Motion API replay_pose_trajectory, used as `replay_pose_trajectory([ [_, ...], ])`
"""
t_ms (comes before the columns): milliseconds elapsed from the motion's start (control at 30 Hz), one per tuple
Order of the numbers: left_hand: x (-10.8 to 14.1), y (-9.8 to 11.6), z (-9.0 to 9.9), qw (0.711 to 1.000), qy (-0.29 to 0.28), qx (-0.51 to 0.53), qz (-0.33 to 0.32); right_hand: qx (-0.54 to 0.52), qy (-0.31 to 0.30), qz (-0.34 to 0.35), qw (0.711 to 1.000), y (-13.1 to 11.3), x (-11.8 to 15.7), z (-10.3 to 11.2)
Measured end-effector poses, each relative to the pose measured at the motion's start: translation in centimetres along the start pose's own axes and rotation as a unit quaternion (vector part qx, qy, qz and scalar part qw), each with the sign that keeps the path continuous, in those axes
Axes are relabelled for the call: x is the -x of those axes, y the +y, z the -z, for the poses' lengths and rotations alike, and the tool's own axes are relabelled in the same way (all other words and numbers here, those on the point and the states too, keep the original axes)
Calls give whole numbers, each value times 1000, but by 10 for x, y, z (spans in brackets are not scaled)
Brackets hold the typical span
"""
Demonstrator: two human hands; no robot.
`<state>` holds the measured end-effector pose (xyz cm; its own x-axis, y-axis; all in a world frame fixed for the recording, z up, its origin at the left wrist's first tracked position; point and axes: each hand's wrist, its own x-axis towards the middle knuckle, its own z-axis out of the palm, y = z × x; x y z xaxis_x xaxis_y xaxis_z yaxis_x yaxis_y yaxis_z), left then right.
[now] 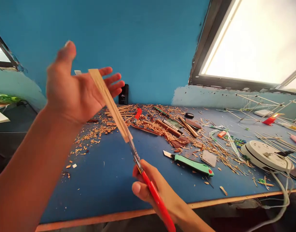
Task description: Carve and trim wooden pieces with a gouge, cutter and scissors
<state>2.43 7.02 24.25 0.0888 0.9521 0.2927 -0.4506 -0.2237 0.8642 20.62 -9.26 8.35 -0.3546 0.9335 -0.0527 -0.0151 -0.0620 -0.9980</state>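
Note:
My left hand [73, 91] is raised with the palm turned up and the fingers spread. A flat strip of bamboo or wood [111, 106] slants across in front of the palm, and I cannot tell whether they touch. Its lower end sits in the metal jaws of red-handled pliers [157, 197]. My right hand [150, 187] is closed around the pliers near their pivot. On the blue tabletop, to the right of that hand, lies a green utility knife [192, 163] with its blade out.
Wood shavings and sticks [162, 127] litter the blue table [102, 180]. A white power strip [266, 154] with cords stands at the right. Behind it is a thin stick framework [259, 104], with a small flame over a red item. A black phone [124, 94] leans on the wall.

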Motion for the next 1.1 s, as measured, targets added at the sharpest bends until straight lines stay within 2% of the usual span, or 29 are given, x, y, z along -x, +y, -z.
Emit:
replay_pose_trajectory([
  [100, -2, 20, -14, 997, -29, 54, 54, 82, 1, -9, 997, -2, 4, 1],
  [200, 1, 25, -22, 992, -56, 68, 95, 110, -7, 22, 994, 3, 0, 6],
  [333, 9, 28, -32, 995, -50, 46, 73, 109, -25, 61, 992, 14, -3, 13],
  [533, 17, 42, -48, 999, -51, -2, 6, 142, -11, 46, 989, 10, -1, 11],
  [600, 16, 45, -47, 999, -42, 3, 4, 155, -14, 49, 987, 7, 0, 10],
  [700, 15, 45, -41, 998, -28, 31, 41, 164, -8, 58, 985, 8, 3, 8],
  [1100, 15, 23, -29, 991, -15, 76, 107, 169, 2, 83, 982, 17, 5, 6],
])
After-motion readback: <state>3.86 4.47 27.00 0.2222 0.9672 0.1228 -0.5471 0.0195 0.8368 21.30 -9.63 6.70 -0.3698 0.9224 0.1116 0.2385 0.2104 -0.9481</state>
